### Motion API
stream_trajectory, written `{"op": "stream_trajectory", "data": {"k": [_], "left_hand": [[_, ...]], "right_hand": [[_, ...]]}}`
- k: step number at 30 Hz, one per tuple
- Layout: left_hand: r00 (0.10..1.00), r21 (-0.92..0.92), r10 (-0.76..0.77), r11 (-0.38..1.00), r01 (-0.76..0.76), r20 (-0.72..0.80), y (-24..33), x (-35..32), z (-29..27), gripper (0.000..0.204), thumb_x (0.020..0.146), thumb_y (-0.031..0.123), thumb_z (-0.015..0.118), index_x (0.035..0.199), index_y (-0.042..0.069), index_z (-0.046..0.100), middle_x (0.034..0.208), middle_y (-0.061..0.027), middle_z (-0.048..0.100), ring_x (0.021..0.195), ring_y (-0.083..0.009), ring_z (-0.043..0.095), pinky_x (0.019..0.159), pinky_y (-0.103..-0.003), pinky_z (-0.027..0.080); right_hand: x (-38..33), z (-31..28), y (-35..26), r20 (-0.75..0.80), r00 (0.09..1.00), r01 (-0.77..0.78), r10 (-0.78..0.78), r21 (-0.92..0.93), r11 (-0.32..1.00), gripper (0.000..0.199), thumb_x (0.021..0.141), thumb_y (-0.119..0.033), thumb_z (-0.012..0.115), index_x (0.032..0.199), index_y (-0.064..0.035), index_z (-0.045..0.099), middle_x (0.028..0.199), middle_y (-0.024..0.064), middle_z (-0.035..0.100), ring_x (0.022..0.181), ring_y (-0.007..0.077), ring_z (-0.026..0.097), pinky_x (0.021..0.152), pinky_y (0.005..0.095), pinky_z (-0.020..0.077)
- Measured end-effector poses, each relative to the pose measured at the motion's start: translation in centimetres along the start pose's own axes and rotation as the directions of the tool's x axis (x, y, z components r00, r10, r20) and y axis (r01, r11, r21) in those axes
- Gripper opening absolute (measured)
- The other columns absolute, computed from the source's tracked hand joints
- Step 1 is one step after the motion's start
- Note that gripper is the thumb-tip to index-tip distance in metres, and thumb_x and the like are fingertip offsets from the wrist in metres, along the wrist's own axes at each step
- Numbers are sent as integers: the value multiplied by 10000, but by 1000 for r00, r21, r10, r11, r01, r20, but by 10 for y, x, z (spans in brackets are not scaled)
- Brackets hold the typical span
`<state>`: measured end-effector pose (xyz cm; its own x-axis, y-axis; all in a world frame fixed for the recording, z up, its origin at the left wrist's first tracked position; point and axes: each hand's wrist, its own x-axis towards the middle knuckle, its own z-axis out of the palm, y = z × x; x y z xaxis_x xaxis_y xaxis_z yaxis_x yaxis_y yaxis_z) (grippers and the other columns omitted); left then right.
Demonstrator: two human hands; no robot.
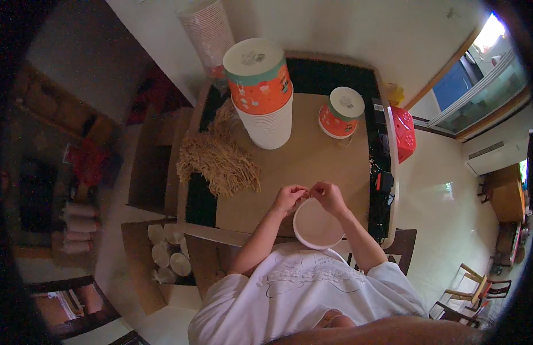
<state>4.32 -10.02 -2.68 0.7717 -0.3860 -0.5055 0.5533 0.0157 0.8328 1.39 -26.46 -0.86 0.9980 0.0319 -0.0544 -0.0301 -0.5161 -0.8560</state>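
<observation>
Over the white bowl (317, 225), left hand (288, 198), right hand (330, 195), each grip pinched narrow, contents indiscernible

white paper bowl (317, 225) | round, shallow, pale inside, opening facing up | upright, slightly tilted toward the person | far rim touching both grips, left grip (289, 198) and right grip (328, 195) pinching together just above that rim | body lies just below the grips, at the near counter (312, 161) edge
</observation>
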Motion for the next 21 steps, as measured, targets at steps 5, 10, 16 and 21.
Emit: {"op": "stream_trajectory", "data": {"k": [5, 10, 16, 21], "left_hand": [[991, 229, 131, 966, -123, -18, -5, 4, 3, 129, 756, 94, 613, 862, 25, 636, 785, -21, 629, 703, -76, 558, 605, -221, 442], [977, 319, 210, 929, -188, -37, -11, 6, 5, 128, 734, 83, 635, 847, 23, 637, 782, -40, 634, 729, -96, 573, 665, -246, 465], [973, 322, 219, 928, -185, -71, -12, 6, 3, 107, 731, 81, 641, 818, 19, 632, 783, -50, 633, 721, -99, 575, 652, -244, 466], [985, 153, 173, 974, -169, -13, -22, 10, 0, 118, 730, 46, 638, 843, 14, 631, 793, -45, 633, 743, -109, 579, 670, -243, 475]], "right_hand": [[0, 1, -1, -7, 999, -39, 39, -41, 998, 65, 717, -92, 608, 740, -33, 625, 638, 90, 579, 567, 155, 537, 536, 274, 434], [-1, 3, 0, -44, 999, -1, -2, -70, 998, 75, 720, -96, 611, 744, -26, 619, 651, 93, 589, 560, 158, 545, 523, 276, 437], [0, 4, 2, -13, 1000, -7, 7, -31, 999, 78, 725, -101, 606, 749, -29, 622, 669, 95, 605, 574, 162, 558, 534, 280, 443], [-2, 3, 1, -22, 1000, -19, 18, -58, 998, 70, 722, -95, 601, 749, -32, 618, 658, 94, 596, 574, 173, 552, 538, 287, 442]]}}
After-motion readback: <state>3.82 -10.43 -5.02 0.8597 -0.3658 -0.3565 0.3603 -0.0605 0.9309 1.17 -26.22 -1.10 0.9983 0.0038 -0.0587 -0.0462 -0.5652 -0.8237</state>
